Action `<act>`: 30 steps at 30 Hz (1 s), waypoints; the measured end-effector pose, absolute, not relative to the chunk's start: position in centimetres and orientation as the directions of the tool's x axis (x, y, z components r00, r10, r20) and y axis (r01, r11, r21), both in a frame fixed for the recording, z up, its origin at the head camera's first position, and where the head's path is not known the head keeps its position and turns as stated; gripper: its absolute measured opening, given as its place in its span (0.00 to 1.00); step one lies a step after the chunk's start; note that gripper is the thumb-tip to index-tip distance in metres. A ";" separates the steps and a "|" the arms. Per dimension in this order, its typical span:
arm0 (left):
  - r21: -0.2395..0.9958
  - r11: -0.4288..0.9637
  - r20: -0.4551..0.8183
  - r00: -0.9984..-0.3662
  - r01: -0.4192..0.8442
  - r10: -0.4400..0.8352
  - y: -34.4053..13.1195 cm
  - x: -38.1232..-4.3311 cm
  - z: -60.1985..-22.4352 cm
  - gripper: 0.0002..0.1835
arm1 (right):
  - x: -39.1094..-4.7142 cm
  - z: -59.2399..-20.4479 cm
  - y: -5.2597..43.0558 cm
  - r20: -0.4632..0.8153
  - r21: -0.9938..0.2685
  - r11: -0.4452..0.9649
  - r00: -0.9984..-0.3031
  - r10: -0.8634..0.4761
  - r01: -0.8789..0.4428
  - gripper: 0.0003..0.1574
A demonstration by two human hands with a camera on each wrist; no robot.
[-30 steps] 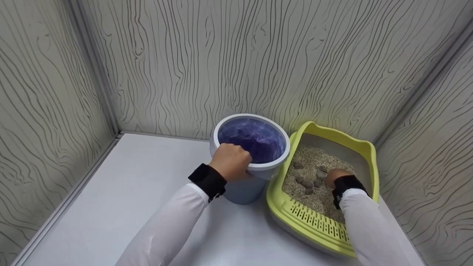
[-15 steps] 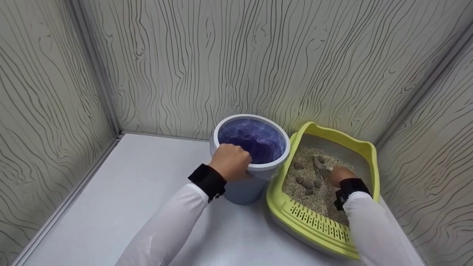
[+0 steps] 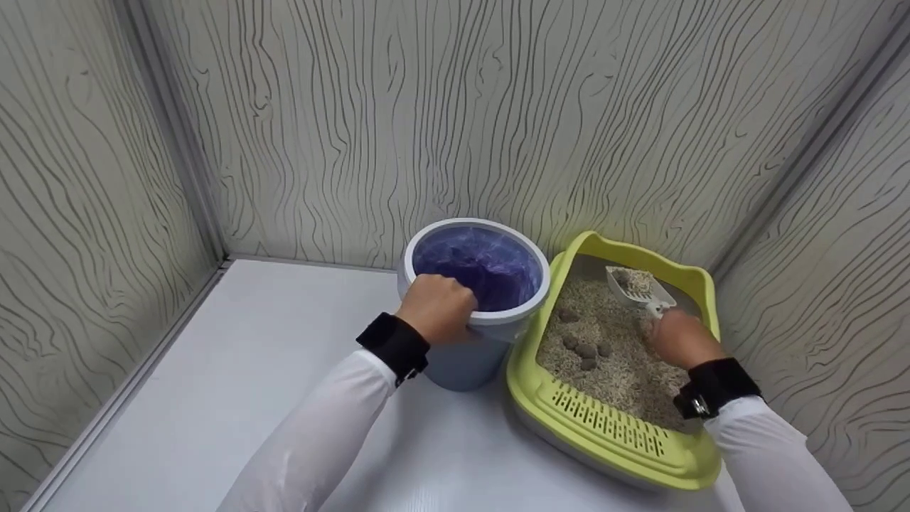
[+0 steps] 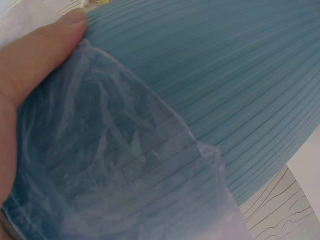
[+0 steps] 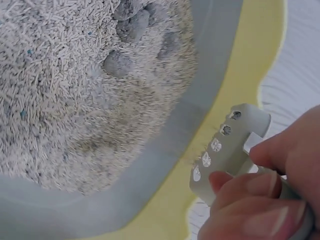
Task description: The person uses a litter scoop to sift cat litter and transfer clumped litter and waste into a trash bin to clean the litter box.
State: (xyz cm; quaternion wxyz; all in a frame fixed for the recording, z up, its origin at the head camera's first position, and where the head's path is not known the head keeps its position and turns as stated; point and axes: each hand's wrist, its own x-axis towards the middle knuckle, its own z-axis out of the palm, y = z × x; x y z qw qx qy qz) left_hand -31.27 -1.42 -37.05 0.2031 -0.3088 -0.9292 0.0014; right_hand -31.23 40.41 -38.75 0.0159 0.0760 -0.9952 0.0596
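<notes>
My left hand [image 3: 437, 309] grips the near rim of a blue-grey trash bin [image 3: 461, 366], fingers over the edge. In the left wrist view the thumb [image 4: 42, 55] presses the ribbed outer wall, beside the folded-over edge of the thin plastic bin liner [image 4: 140, 175]. Inside, the liner looks purple. My right hand [image 3: 684, 343] holds a pale slotted litter scoop [image 3: 662, 294] by its handle, above the far right part of a yellow-rimmed litter box [image 3: 526, 366]. Litter and a dark clump lie on the scoop. Several brown clumps [image 3: 586, 351] rest on the litter [image 3: 618, 377].
Both containers stand close together on a white table [image 3: 298, 341]. A wood-patterned back wall [image 3: 370, 142] rises right behind them, with side walls at left and right [image 3: 839, 306]. A perforated ledge [image 3: 611, 419] spans the litter box's near end.
My right hand has lifted the scoop out of the litter, loaded, after pushing it through toward the far side. The left hand keeps its grip on the bin rim.
</notes>
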 end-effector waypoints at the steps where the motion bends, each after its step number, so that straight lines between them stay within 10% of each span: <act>1: -0.129 0.810 0.382 -0.725 0.572 0.573 -1.5 -31.2 -37.0 0.30 | -30.8 -38.6 40.3 0.067 -0.150 0.979 -0.990 -0.126 -0.135 0.23; 30: -0.110 0.809 0.375 -0.730 0.578 0.572 -1.4 -31.1 -37.0 0.31 | -24.9 -37.8 39.4 0.120 -0.204 0.978 -0.993 -0.007 -0.032 0.18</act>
